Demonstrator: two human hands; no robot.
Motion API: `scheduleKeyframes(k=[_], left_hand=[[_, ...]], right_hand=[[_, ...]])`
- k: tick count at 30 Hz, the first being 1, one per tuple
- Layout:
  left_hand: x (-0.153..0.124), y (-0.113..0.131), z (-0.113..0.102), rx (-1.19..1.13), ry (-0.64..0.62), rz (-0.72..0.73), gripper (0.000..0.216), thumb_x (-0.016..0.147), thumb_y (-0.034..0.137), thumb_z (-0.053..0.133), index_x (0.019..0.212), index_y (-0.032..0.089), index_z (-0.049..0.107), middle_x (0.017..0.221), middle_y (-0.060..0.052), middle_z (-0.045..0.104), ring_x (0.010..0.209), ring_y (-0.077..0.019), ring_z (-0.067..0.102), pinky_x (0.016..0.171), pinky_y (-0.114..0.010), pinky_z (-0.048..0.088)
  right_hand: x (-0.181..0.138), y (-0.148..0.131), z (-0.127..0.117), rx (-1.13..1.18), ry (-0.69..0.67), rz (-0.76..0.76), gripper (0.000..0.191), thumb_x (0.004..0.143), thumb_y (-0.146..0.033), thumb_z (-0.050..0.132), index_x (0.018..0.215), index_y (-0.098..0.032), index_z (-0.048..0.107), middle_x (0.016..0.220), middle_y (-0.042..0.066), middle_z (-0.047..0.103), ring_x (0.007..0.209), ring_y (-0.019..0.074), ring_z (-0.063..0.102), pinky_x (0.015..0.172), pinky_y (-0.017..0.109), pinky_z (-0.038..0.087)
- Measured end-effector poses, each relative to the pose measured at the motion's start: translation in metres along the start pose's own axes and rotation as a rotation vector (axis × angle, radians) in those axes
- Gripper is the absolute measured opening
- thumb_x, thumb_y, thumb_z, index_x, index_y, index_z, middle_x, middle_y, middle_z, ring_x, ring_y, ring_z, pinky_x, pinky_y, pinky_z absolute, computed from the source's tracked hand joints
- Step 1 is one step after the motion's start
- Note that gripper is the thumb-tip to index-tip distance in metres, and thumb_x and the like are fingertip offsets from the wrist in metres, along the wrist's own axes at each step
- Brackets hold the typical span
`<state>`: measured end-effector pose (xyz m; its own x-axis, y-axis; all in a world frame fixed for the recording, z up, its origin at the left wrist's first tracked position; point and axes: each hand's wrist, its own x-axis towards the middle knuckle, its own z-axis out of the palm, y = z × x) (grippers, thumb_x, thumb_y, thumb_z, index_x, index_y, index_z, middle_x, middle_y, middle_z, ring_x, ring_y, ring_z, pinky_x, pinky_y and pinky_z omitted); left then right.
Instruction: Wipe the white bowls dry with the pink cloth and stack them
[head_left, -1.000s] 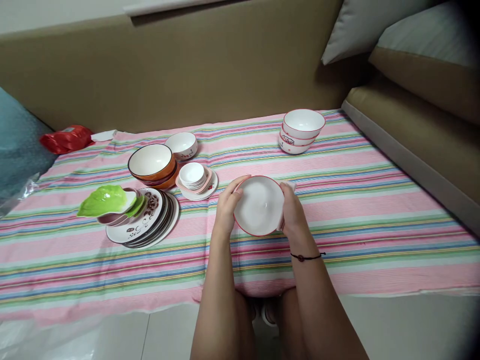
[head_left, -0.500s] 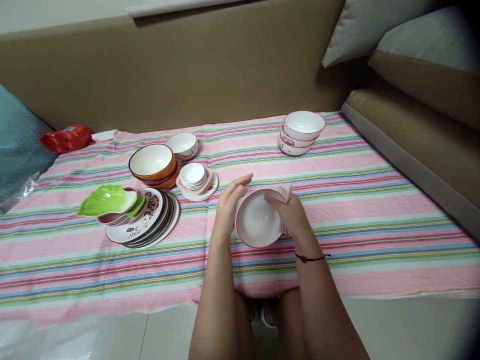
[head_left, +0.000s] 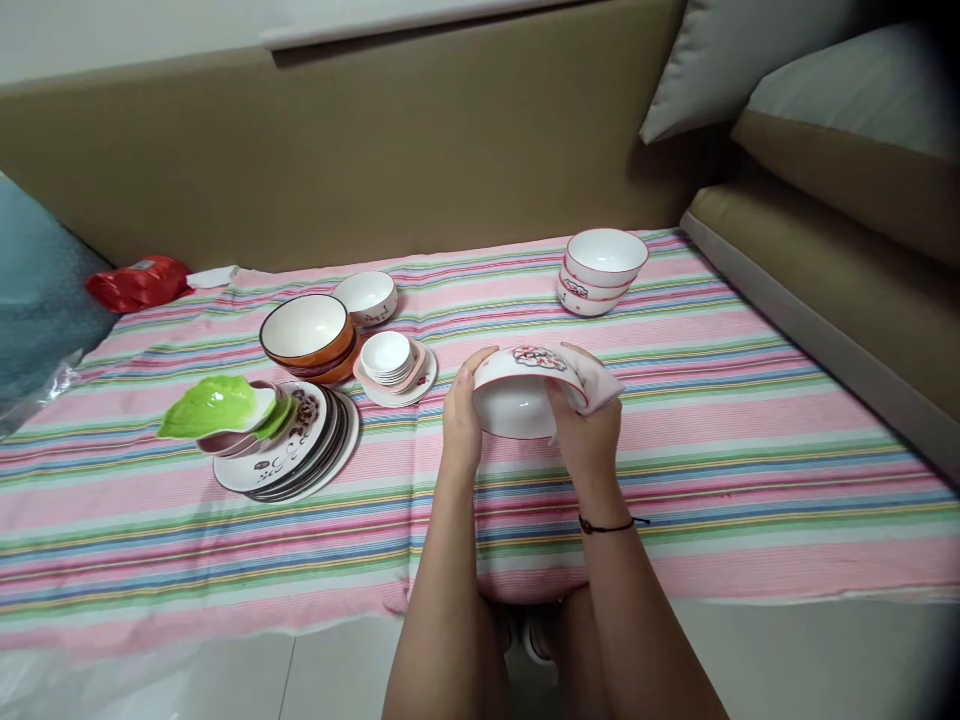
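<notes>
A white bowl (head_left: 517, 412) with a red rim and a red flower print is held up between my hands, tilted so its mouth faces me. My left hand (head_left: 462, 415) grips the bowl's left side. On the right side, my right hand (head_left: 589, 430) holds the rim with a pale pink cloth (head_left: 596, 380) between palm and bowl; its thumb reaches inside. Beyond, to the right, stands a stack of matching white bowls (head_left: 606, 256).
Left on the striped cloth (head_left: 675, 400) are stacked plates (head_left: 277, 460), green leaf-shaped dishes (head_left: 214, 405), brown bowls (head_left: 307, 330), a white bowl (head_left: 367, 297) and small white dishes (head_left: 386, 355). A red bundle (head_left: 139, 284) lies farther back. Sofa cushions (head_left: 847, 130) border the right.
The bowl has tipped, so its printed outer side now shows on top. My left hand, open against its side before, now closes on it. The cloth has shifted right with my right hand.
</notes>
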<state>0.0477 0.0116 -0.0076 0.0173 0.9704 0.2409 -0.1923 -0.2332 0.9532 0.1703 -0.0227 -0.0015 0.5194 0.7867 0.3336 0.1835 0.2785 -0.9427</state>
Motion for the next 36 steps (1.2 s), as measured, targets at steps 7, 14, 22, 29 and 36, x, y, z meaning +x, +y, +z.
scheduleKeyframes(k=[7, 14, 22, 29, 36], left_hand=[[-0.003, 0.013, -0.011, 0.173, -0.071, 0.162, 0.047, 0.093, 0.053, 0.042, 0.108, 0.021, 0.072, 0.116, -0.008, 0.069, 0.115, -0.0267, 0.059, 0.103, -0.038, 0.040], [-0.005, 0.004, -0.010, 0.332, -0.179, 0.158, 0.041, 0.084, 0.043, 0.060, 0.121, 0.026, 0.063, 0.122, -0.008, 0.067, 0.113, -0.0269, 0.060, 0.100, -0.039, 0.041], [-0.006, 0.004, 0.000, 0.087, -0.113, 0.065, 0.040, 0.090, 0.047, 0.053, 0.123, 0.024, 0.053, 0.129, -0.012, 0.062, 0.124, -0.0249, 0.056, 0.095, -0.038, 0.047], [-0.004, -0.002, 0.011, -0.159, 0.068, -0.345, 0.065, 0.089, 0.069, 0.033, 0.111, 0.019, 0.066, 0.110, -0.010, 0.070, 0.112, -0.0260, 0.062, 0.094, -0.038, 0.046], [-0.002, -0.008, 0.015, -0.251, 0.302, -0.217, 0.054, 0.088, 0.057, 0.041, 0.082, 0.014, 0.074, 0.086, -0.008, 0.073, 0.087, -0.0211, 0.066, 0.083, -0.032, 0.048]], right_hand=[[-0.001, 0.001, -0.005, -0.121, -0.099, -0.177, 0.038, 0.080, -0.020, 0.062, 0.118, -0.024, 0.066, 0.121, 0.006, 0.068, 0.113, 0.0232, 0.062, 0.099, 0.038, 0.049], [-0.003, -0.001, -0.007, -0.351, -0.234, -0.312, 0.042, 0.080, -0.011, 0.053, 0.117, -0.027, 0.066, 0.117, 0.003, 0.070, 0.111, 0.0223, 0.063, 0.096, 0.036, 0.050], [-0.005, 0.007, -0.007, -0.406, -0.189, -0.261, 0.034, 0.085, -0.014, 0.045, 0.106, -0.025, 0.070, 0.107, 0.003, 0.073, 0.101, 0.0234, 0.067, 0.086, 0.033, 0.051], [-0.006, 0.002, -0.003, -0.156, 0.118, -0.272, 0.034, 0.085, -0.014, 0.045, 0.106, -0.025, 0.069, 0.108, 0.004, 0.071, 0.106, 0.0229, 0.065, 0.097, 0.040, 0.050], [-0.008, -0.001, -0.001, -0.110, 0.043, -0.282, 0.045, 0.078, -0.008, 0.047, 0.112, -0.025, 0.069, 0.116, 0.004, 0.069, 0.113, 0.0230, 0.063, 0.103, 0.042, 0.048]])
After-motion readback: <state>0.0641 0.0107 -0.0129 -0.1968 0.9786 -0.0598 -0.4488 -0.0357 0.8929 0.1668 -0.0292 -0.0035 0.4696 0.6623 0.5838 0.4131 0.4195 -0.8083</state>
